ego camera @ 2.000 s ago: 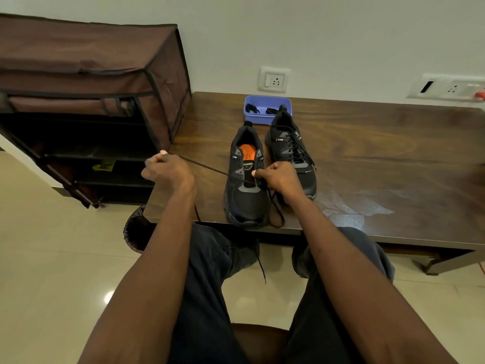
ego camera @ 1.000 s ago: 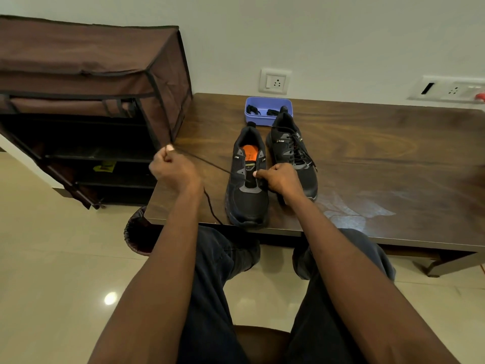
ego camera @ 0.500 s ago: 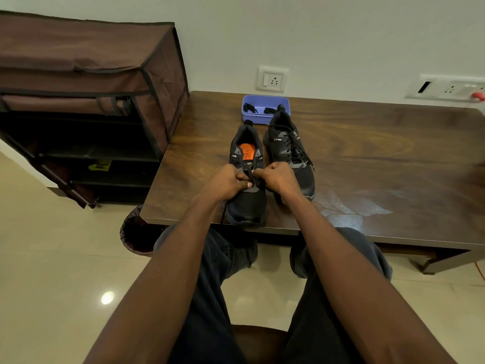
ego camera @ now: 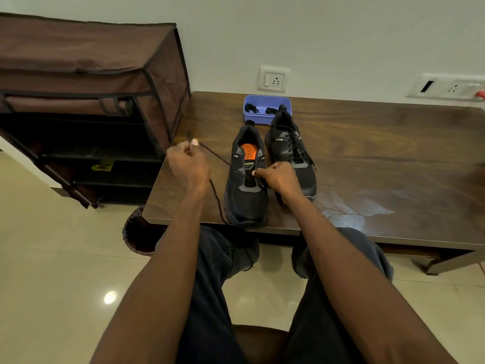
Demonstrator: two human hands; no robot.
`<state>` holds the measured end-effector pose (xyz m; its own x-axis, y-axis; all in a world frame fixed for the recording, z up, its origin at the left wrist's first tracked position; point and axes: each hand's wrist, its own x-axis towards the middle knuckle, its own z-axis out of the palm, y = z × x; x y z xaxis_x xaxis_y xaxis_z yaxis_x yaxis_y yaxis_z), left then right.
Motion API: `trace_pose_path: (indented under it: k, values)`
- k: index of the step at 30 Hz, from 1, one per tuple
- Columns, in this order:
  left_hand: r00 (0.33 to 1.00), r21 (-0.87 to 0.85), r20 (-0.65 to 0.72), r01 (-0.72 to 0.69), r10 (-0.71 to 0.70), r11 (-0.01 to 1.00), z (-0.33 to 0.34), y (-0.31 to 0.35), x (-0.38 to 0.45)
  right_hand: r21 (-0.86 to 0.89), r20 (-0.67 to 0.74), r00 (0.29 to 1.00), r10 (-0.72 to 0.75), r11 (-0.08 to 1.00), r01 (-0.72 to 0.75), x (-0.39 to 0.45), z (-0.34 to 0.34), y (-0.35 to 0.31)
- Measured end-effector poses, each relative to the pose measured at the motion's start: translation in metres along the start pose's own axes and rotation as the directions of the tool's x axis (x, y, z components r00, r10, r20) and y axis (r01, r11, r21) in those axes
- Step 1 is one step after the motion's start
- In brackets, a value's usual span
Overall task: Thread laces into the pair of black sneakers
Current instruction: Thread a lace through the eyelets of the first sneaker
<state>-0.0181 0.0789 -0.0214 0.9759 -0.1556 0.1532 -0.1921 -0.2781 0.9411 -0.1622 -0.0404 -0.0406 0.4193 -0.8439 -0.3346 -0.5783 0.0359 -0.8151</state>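
Two black sneakers stand side by side on the dark wooden table (ego camera: 367, 158). The left sneaker (ego camera: 245, 198) has an orange insole and lacing only at its lowest eyelets. The right sneaker (ego camera: 291, 151) is fully laced. My left hand (ego camera: 187, 166), out to the left of the left sneaker, pinches a black lace (ego camera: 217, 158) that runs taut from the shoe's eyelets; the lace's loose end hangs down past the table edge. My right hand (ego camera: 278, 177) grips the left sneaker at its tongue and eyelets.
A small blue tray (ego camera: 262, 119) with dark bundled laces sits behind the shoes near the wall. A brown fabric shoe rack (ego camera: 86, 101) stands left of the table. A dark bin (ego camera: 136, 232) sits on the floor under the table's left corner. Wall sockets are above.
My left hand was at the left sneaker's eyelets half a second ago; it has drawn out to the left, pulling the lace taut. My right hand stayed on the shoe.
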Motion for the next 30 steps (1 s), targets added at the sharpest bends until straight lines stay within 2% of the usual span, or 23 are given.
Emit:
trace_pose_path:
  k: [2, 3, 5, 6, 8, 10, 13, 15, 16, 17, 18, 20, 22, 24, 26, 27, 30]
  values:
    - [0.96, -0.126, -0.249, 0.098, -0.127, 0.987, -0.001, -0.006, 0.012, -0.021, -0.01, 1.0, -0.002, 1.0, 0.002, -0.001, 0.0, 0.0]
    - [0.929, -0.188, -0.308, 0.15, -0.204, 0.971, -0.003, -0.007, 0.016, -0.034, -0.013, 1.0, 0.0, 0.999, -0.001, -0.001, 0.0, -0.001]
    - [0.903, -0.252, -0.29, 0.248, -0.318, 0.935, -0.007, -0.008, 0.021, -0.037, -0.014, 1.0, 0.001, 0.999, -0.001, -0.003, 0.0, -0.002]
    - [0.916, -0.236, -0.227, 0.277, -0.33, 0.932, -0.007, -0.009, 0.02, -0.033, -0.014, 1.0, -0.007, 0.999, 0.007, -0.003, 0.0, -0.002]
    - [0.962, -0.081, -0.045, 0.265, -0.269, 0.961, -0.005, -0.007, 0.011, -0.042, -0.01, 1.0, -0.019, 0.999, 0.018, -0.003, 0.0, -0.002]
    - [0.958, 0.009, 0.171, 0.231, -0.229, 0.973, 0.001, -0.003, -0.001, -0.078, 0.007, 1.0, -0.023, 0.997, 0.024, -0.003, 0.0, -0.002]
    - [0.888, -0.059, 0.396, 0.28, -0.235, 0.958, 0.01, 0.001, -0.008, -0.088, 0.003, 0.998, -0.062, 0.994, 0.062, -0.008, 0.003, 0.0]
    - [0.811, -0.135, 0.536, 0.356, -0.234, 0.925, 0.011, 0.002, -0.009, -0.151, -0.085, 0.962, -0.26, 0.958, 0.245, -0.013, 0.006, -0.002]
    - [0.772, -0.161, 0.595, 0.386, -0.222, 0.909, 0.011, 0.002, -0.009, -0.13, -0.101, 0.934, -0.342, 0.936, 0.328, -0.017, 0.007, -0.005]
    - [0.741, -0.186, 0.638, 0.412, -0.209, 0.892, 0.011, 0.003, -0.01, -0.032, -0.08, 0.931, -0.357, 0.934, 0.356, -0.021, 0.009, -0.008]
    - [0.726, -0.221, 0.66, 0.435, -0.195, 0.873, 0.01, 0.005, -0.01, 0.122, -0.011, 0.949, -0.314, 0.942, 0.313, -0.026, 0.012, -0.012]
    - [0.738, -0.31, 0.645, 0.49, -0.198, 0.815, 0.008, 0.008, -0.01, 0.341, 0.233, 0.949, -0.211, 0.932, 0.124, -0.033, 0.018, -0.016]
    - [0.779, -0.405, 0.58, 0.529, -0.238, 0.746, 0.006, 0.008, -0.005, 0.379, 0.435, 0.884, -0.173, 0.925, -0.006, -0.039, 0.021, -0.017]
    - [0.817, -0.464, 0.487, 0.541, -0.308, 0.701, 0.005, 0.006, 0.001, 0.412, 0.556, 0.81, -0.189, 0.908, -0.071, -0.045, 0.017, -0.017]
    - [0.831, -0.48, 0.396, 0.551, -0.392, 0.683, 0.001, 0.004, 0.006, 0.456, 0.589, 0.777, -0.223, 0.885, -0.091, -0.045, 0.005, -0.017]
    - [0.83, -0.477, 0.342, 0.557, -0.44, 0.68, -0.002, 0.003, 0.009, 0.483, 0.573, 0.786, -0.234, 0.871, -0.093, -0.043, -0.003, -0.017]
    - [0.788, -0.479, 0.147, 0.585, -0.597, 0.654, -0.009, -0.009, 0.022, 0.647, 0.391, 0.886, -0.251, 0.759, -0.071, -0.033, -0.029, -0.017]
